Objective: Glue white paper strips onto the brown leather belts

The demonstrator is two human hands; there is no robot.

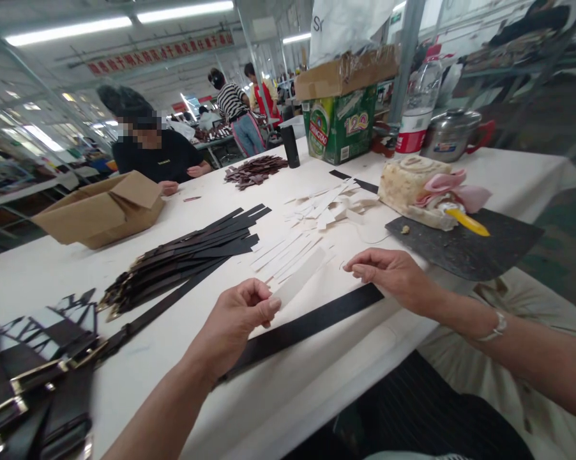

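Observation:
My left hand (237, 326) pinches a white paper strip (297, 278) at one end, above a black leather belt strap (302, 329) lying on the white table (139, 377). My right hand (388, 271) hovers over the table to the right of the strip, with thumb and fingers slightly apart and nothing visible in them. Loose white strips (283, 255) lie just beyond my hands. A larger heap of white scraps (331, 204) lies farther back. To the left is a stack of dark leather straps (182, 262), and metal-edged straps (39, 396) lie at the near left corner.
A seated co-worker (154, 144) faces me across the table, beside a cardboard box (101, 207) and brown leather pieces (254, 171). A black bottle (290, 145), a Tsingtao carton (340, 121), a steel pot (448, 134) and a dark board (465, 243) stand at the far side.

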